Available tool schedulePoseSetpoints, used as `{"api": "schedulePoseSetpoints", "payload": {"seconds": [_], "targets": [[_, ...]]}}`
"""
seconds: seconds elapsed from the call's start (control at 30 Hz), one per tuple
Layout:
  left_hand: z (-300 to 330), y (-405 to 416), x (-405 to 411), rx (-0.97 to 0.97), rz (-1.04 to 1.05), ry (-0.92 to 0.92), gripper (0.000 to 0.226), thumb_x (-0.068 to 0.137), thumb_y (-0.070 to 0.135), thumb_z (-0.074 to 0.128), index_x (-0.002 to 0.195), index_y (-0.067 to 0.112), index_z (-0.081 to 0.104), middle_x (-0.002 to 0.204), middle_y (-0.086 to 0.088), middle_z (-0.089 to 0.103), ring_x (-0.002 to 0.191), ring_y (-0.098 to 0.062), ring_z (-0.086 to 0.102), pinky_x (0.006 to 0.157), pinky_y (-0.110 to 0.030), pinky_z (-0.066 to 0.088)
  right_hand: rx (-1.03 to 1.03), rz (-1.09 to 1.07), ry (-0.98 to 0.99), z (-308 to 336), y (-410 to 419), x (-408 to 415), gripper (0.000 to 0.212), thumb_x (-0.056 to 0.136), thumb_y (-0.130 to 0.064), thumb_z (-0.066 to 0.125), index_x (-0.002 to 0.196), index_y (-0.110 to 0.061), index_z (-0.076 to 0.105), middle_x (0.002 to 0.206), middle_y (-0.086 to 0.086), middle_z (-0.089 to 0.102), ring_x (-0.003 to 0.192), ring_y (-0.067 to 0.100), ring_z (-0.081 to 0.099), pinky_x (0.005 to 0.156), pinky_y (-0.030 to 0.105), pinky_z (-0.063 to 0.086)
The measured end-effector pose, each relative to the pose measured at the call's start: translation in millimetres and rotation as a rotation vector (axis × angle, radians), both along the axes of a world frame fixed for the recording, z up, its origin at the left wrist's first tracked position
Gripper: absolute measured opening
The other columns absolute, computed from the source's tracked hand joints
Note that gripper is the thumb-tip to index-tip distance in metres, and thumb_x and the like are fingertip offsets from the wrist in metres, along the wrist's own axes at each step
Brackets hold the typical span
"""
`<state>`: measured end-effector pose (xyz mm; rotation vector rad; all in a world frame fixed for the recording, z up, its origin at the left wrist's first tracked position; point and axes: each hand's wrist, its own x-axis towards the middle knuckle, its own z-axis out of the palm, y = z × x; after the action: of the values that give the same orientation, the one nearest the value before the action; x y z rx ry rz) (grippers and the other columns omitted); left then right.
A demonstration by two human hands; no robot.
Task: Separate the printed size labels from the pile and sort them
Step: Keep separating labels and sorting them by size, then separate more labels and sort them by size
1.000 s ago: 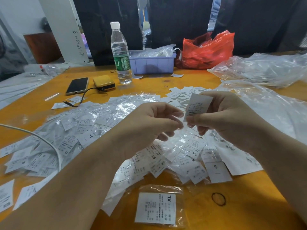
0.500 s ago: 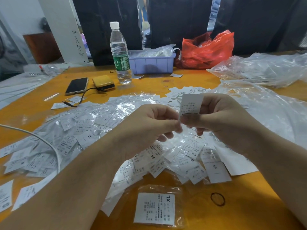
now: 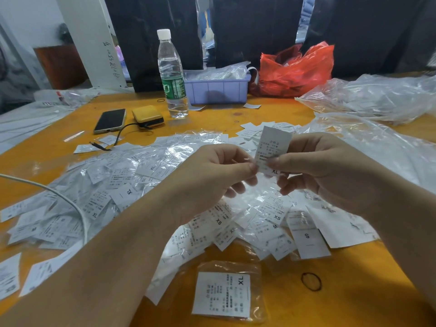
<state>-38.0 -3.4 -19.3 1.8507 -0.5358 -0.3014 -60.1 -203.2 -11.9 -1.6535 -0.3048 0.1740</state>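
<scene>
Bright even overhead light, white glare on clear plastic wrappers (image 3: 169, 156), wide-angle bending at edges.

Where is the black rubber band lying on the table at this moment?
In the head view, the thin black rubber band lies flat on the orange table at the lower right, just right of the bagged white XL label.

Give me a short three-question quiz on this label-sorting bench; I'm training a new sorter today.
1. True or false: both hands pinch the held label.
2. Which size is printed at the bottom of that label? A) M B) XL C) S
3. Fill in: the water bottle stands just left of the purple ____.

Key:
1. True: the left hand and the right hand both pinch its lower part.
2. B
3. tray
</scene>
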Motion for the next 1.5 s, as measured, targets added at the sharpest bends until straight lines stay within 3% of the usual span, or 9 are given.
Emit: {"api": "schedulePoseSetpoints", "payload": {"seconds": [0.4, 0.73, 0.87, 1.0, 1.17, 1.27, 1.33, 1.4, 1.5], "targets": [[-0.6, 0.5, 1.1, -0.008, 0.01, -0.043, 0.007, 0.091, 0.018, 0.065, 0.085, 0.02, 0.069, 0.076, 0.004, 0.072, 0.067, -0.007, 0.062, 0.068, -0.027, 0.05, 0.07, -0.124, -0.067, -5.0, 8.2, 0.7, 0.012, 0.069, -0.025, 0.07, 0.071, -0.016, 0.077, 0.073, 0.005, 0.068, 0.064, 0.012, 0.057, 0.059, 0.024, 0.052], [-0.5, 1.1, 1.8, -0.126, 0.06, -0.068, 0.006, 0.089, 0.02, 0.066, 0.091, 0.015, 0.07, 0.077, 0.004, 0.072, 0.066, -0.008, 0.063, 0.066, -0.026, 0.057, 0.089, -0.298, -0.149, -10.9, 18.9, -1.8, 0.018, 0.065, -0.031, 0.071, 0.073, -0.015, 0.075, 0.07, -0.004, 0.07, 0.064, 0.003, 0.056, 0.068, 0.029, 0.046], [-0.7, 0.5, 2.4, -0.127, 0.059, -0.068, 0.006, 0.087, 0.021, 0.067, 0.089, 0.017, 0.07, 0.077, 0.004, 0.073, 0.066, -0.007, 0.063, 0.065, -0.024, 0.056, 0.146, -0.354, -0.184, -8.8, 15.8, -1.2, 0.014, 0.068, -0.028, 0.073, 0.077, -0.018, 0.07, 0.073, 0.002, 0.067, 0.064, 0.009, 0.054, 0.067, 0.029, 0.048], [-1.0, -0.7, 1.6, -0.128, 0.063, -0.058, 0.01, 0.083, 0.024, 0.068, 0.087, 0.016, 0.071, 0.076, 0.003, 0.072, 0.066, -0.008, 0.063, 0.063, -0.023, 0.055, -0.049, -0.367, -0.371, -9.9, 17.2, -3.8, 0.006, 0.083, -0.013, 0.071, 0.078, -0.015, 0.072, 0.08, 0.016, 0.071, 0.067, 0.017, 0.058, 0.063, 0.028, 0.049], [1.0, 0.9, 0.7, -0.142, 0.089, -0.049, 0.022, 0.078, 0.031, 0.068, 0.09, 0.012, 0.07, 0.079, -0.002, 0.073, 0.067, -0.01, 0.064, 0.062, -0.021, 0.054, -0.053, -0.406, -0.414, -7.7, 14.4, -4.5, 0.007, 0.087, -0.016, 0.069, 0.083, -0.019, 0.073, 0.083, 0.014, 0.071, 0.07, 0.022, 0.06, 0.066, 0.035, 0.053], [1.7, 0.3, 0.0, -0.163, 0.098, -0.044, 0.019, 0.079, 0.028, 0.068, 0.09, 0.012, 0.07, 0.078, -0.001, 0.073, 0.067, -0.01, 0.064, 0.061, -0.021, 0.054, -0.097, -0.424, -0.451, -7.7, 11.5, -3.8, 0.01, 0.087, -0.018, 0.07, 0.079, -0.019, 0.075, 0.079, 0.017, 0.07, 0.073, 0.034, 0.06, 0.069, 0.047, 0.052], [1.4, 0.3, -0.5, -0.177, 0.105, -0.042, 0.015, 0.079, 0.025, 0.069, 0.089, 0.014, 0.07, 0.076, 0.003, 0.07, 0.069, -0.008, 0.064, 0.06, -0.021, 0.053, -0.179, -0.335, -0.454, -10.2, 15.8, -5.2, 0.008, 0.085, -0.019, 0.07, 0.078, -0.019, 0.075, 0.075, 0.009, 0.07, 0.07, 0.028, 0.06, 0.065, 0.044, 0.05], [1.9, 0.5, -0.9, -0.177, 0.111, -0.039, 0.012, 0.08, 0.024, 0.069, 0.088, 0.015, 0.071, 0.077, 0.005, 0.069, 0.071, -0.008, 0.064, 0.061, -0.022, 0.055, -0.216, -0.285, -0.457, -11.0, 18.7, -6.9, 0.006, 0.083, -0.02, 0.07, 0.08, -0.021, 0.075, 0.072, -0.002, 0.069, 0.066, 0.012, 0.06, 0.064, 0.029, 0.049], [2.3, 0.8, -0.7, -0.166, 0.122, -0.036, 0.009, 0.081, 0.024, 0.069, 0.087, 0.017, 0.072, 0.077, 0.006, 0.069, 0.07, -0.007, 0.063, 0.063, -0.022, 0.054, -0.183, -0.321, -0.481, -7.3, 14.5, -6.8, 0.006, 0.084, -0.019, 0.07, 0.083, -0.021, 0.075, 0.077, -0.001, 0.071, 0.071, 0.015, 0.063, 0.067, 0.027, 0.052]]}}
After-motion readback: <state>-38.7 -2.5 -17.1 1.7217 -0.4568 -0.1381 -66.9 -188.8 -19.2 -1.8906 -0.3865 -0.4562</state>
